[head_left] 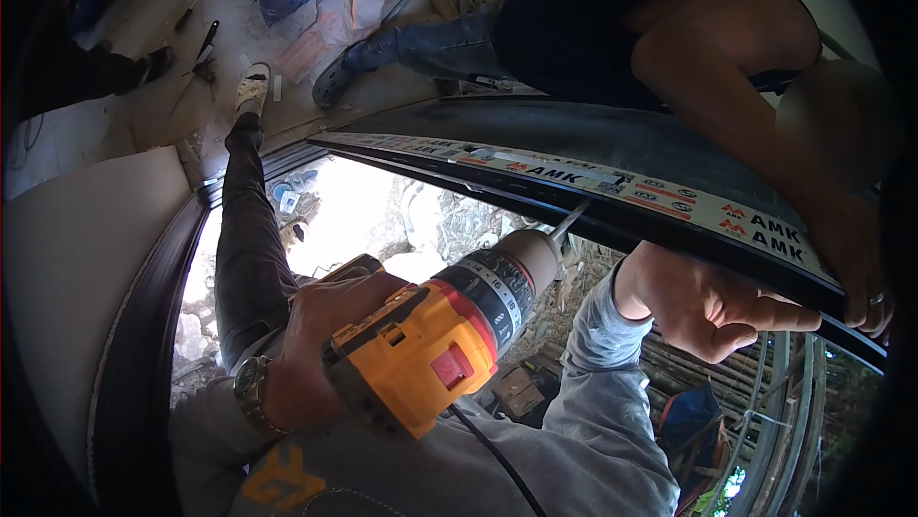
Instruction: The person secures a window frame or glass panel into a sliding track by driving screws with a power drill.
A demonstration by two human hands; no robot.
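My left hand, with a watch at the wrist, is wrapped round a yellow and black power drill. The drill points up and to the right, and its bit meets the lower side of a long black frame. White protective tape printed "AMK" runs along the frame. Farther right, my right hand is against the frame's lower edge, its fingers curled and one stretched along it. A black cable hangs below the drill.
Across the frame a co-worker leans in, a hand on its right end. Tools and plastic bags lie on the floor at the upper left. Another person's leg shows there. Poles stand lower right.
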